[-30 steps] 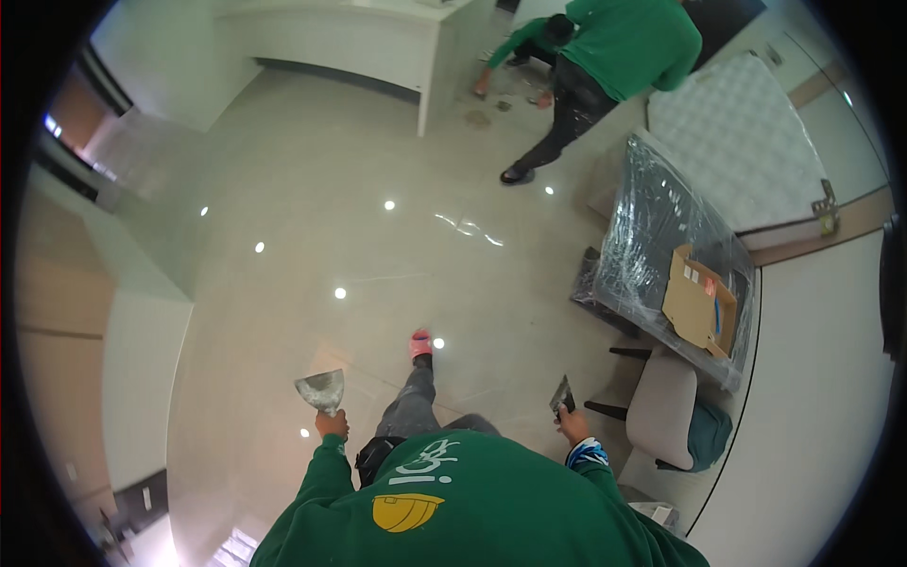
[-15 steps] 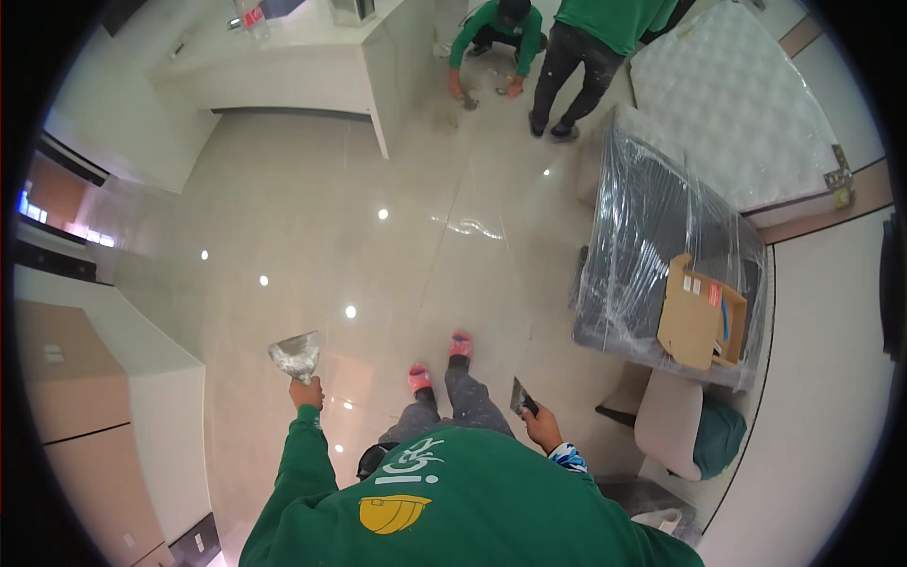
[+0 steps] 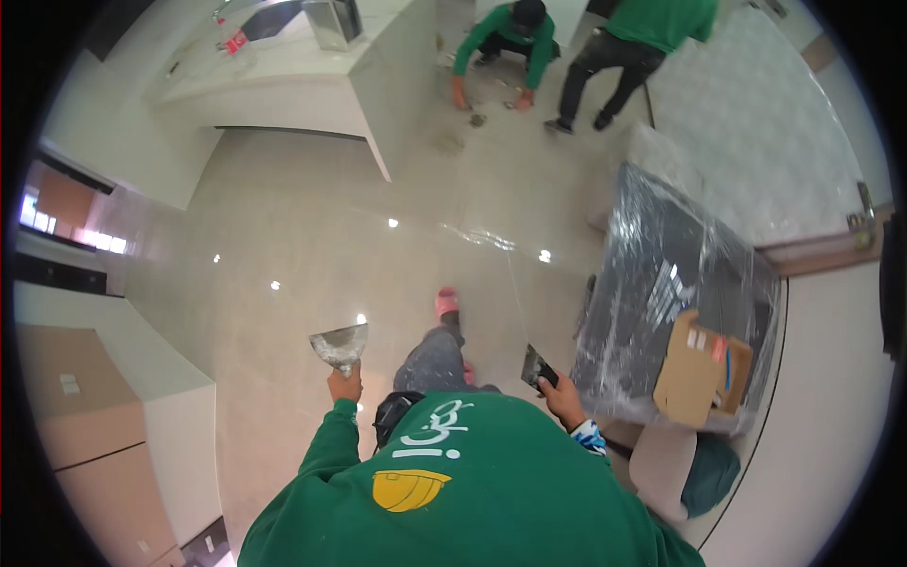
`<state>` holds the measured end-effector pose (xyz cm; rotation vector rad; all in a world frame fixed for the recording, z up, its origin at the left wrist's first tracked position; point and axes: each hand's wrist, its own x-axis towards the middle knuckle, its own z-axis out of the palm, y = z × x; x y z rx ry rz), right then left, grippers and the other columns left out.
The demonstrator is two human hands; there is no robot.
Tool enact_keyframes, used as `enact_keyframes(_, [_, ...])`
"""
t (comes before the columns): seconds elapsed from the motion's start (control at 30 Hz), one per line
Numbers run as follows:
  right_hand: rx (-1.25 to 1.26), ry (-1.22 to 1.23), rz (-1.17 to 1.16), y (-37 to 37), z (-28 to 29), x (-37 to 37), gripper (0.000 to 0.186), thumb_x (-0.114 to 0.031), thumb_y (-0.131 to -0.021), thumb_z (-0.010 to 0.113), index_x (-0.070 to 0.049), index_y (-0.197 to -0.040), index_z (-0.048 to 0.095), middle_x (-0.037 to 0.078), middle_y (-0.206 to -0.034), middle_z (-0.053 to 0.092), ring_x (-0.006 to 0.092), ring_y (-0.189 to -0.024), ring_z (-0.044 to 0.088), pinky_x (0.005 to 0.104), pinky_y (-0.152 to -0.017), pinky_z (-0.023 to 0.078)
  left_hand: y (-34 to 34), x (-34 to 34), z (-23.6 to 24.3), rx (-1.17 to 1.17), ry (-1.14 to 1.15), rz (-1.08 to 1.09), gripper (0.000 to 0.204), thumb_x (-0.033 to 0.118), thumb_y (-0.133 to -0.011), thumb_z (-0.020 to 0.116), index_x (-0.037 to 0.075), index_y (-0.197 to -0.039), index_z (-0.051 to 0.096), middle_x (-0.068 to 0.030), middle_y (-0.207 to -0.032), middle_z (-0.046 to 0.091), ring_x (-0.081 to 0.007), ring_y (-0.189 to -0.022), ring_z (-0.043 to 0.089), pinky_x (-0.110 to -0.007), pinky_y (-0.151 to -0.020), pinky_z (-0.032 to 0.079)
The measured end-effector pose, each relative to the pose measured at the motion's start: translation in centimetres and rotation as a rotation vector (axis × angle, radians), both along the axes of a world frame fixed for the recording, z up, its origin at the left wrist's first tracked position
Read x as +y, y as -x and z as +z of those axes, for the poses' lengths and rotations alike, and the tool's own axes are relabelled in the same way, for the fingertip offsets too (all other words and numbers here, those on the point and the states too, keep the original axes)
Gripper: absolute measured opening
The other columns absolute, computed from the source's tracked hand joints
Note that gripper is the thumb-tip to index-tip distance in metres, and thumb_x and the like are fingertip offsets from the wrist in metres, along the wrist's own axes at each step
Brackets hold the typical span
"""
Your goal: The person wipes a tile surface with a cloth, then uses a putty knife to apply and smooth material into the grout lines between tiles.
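bright reflections dot the glossy floor (image 3: 312, 208) beyond the fingers (image 3: 348, 384). far outside them, straight edges bend toward black corners.

Scrapers (image 3: 338, 347) and plastic-wrapped furniture (image 3: 628, 326) suggest an interior (home or office) under renovation.

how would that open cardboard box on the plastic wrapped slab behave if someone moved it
The cardboard box is probably light for its size, since its walls look thin. Its lid would likely flop, as it lies folded open. Pushed, the box may slide easily over the glossy plastic wrap beneath it.
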<state>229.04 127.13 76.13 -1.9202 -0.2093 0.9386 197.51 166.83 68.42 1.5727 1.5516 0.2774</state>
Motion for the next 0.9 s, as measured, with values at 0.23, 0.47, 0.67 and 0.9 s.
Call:
enact_keyframes(0.23, [0.079,0.000,-0.139,-14.5,-2.6,7.8,0.027,-0.015,-0.102,0.062,0.005,-0.120,0.065,0.005,-0.092,0.069,0.0149,-0.079,0.065,0.0324,-0.070,0.057,-19.3,11.0,-0.6,-0.071,-0.386,-0.051,0.044,0.037,-0.091,0.075,-0.004,-0.104,0.070,-0.0258,-0.084,0.073,-0.0463,-0.084,0.071,-0.048,-0.070,0.055])
enact_keyframes(0.47, [0.009,0.122,-0.081,-27.4,-1.4,16.6,0.030,-0.015,-0.100,0.064,0.003,-0.123,0.064,0.005,-0.087,0.067,0.0140,-0.075,0.064,0.0303,-0.066,0.054,-41.7,27.7,3.3,-0.193,-0.713,-0.283,0.036,0.034,-0.090,0.078,-0.001,-0.092,0.069,-0.0238,-0.080,0.067,-0.0452,-0.076,0.065,-0.049,-0.066,0.051])
enact_keyframes(0.67, [-0.026,0.121,-0.081,-35.3,-0.2,20.4,0.031,-0.013,-0.101,0.060,0.000,-0.129,0.063,0.006,-0.090,0.067,0.0146,-0.074,0.063,0.0324,-0.068,0.055,-56.4,41.7,9.6,-0.032,-0.852,-0.441,0.042,0.038,-0.089,0.080,0.000,-0.087,0.063,-0.0237,-0.085,0.066,-0.0455,-0.078,0.062,-0.051,-0.067,0.050])
enact_keyframes(0.9, [0.073,0.143,-0.100,-45.9,-3.2,24.6,0.034,-0.014,-0.103,0.058,0.002,-0.134,0.058,0.008,-0.096,0.068,0.0162,-0.071,0.062,0.0327,-0.066,0.055,-67.7,51.8,14.2,0.028,-0.972,-0.563,0.048,0.048,-0.093,0.073,0.002,-0.085,0.062,-0.0212,-0.087,0.066,-0.0439,-0.082,0.063,-0.048,-0.070,0.050])
